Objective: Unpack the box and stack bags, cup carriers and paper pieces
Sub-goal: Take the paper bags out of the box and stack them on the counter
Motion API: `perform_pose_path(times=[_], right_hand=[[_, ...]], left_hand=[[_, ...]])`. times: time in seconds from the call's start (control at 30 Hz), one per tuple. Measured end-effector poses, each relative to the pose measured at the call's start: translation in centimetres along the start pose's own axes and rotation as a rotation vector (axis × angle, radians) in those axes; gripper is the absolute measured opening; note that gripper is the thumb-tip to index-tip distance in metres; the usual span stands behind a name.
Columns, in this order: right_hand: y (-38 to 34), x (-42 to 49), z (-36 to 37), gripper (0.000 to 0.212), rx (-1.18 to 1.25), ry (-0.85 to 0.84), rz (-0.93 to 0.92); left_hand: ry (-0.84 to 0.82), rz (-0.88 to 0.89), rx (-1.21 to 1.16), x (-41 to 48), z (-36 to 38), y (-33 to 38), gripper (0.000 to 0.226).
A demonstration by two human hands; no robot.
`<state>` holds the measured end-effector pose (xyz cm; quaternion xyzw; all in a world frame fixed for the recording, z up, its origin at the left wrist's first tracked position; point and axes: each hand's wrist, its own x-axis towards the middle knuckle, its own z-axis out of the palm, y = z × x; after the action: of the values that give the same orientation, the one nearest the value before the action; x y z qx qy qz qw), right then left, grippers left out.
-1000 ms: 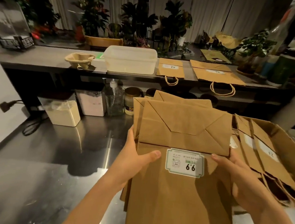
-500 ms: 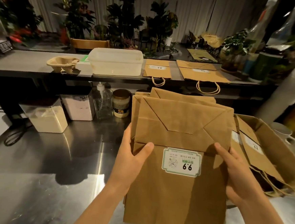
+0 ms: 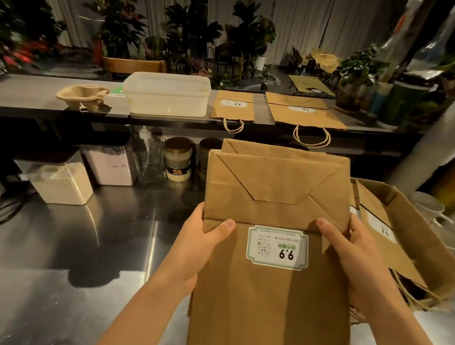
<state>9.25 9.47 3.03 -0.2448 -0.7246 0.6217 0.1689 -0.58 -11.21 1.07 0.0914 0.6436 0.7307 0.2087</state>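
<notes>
Bags (image 3: 267, 306) lengthwise away, base farthest

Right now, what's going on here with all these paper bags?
A person is unpacking. Their left grip and right grip hold a bundle of flat brown bags by its side edges above the steel counter, thumbs on the front. More bags sit in the cardboard box at the right. On the shelf behind, smaller bags and larger bags lie flat, and a cup carrier sits beside a plastic tub.
</notes>
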Motion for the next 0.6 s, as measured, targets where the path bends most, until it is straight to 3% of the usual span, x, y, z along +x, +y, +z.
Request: perform_pose_path(times=[0.1, 0.2, 0.27, 0.4, 0.43, 0.53, 0.6], right_hand=[[-0.6, 0.2, -1.5, 0.021, 0.029, -0.146, 0.111], [-0.4, 0.1, -3.1, 0.039, -0.012, -0.273, 0.236], [0.3, 0.0, -3.6, 0.046, 0.124, -0.299, 0.273], [2.2, -0.9, -2.6, 0.085, 0.610, -0.263, 0.246], [2.4, -1.2, -1.7, 0.082, 0.658, -0.243, 0.239], [2.6, -1.6, 1.2, 0.044, 0.584, -0.115, 0.280], [2.7, -0.9, 2.0, 0.042, 0.552, -0.038, 0.302]], left_hand=[[0.029, 0.035, -0.024, 0.8, 0.5, 0.5, 0.031], [0.091, 0.012, -0.146, 1.8, 0.7, 0.6, 0.030], [0.160, 0.007, -0.215, 2.6, 0.7, 0.6, 0.030], [0.283, -0.011, -0.353, 3.8, 1.1, 0.4, 0.022], [0.310, -0.020, -0.378, 3.8, 1.5, 0.3, 0.017], [0.374, -0.037, -0.393, 3.2, 3.0, 0.2, 0.011], [0.362, -0.031, -0.393, 2.4, 3.7, 0.0, 0.012]])
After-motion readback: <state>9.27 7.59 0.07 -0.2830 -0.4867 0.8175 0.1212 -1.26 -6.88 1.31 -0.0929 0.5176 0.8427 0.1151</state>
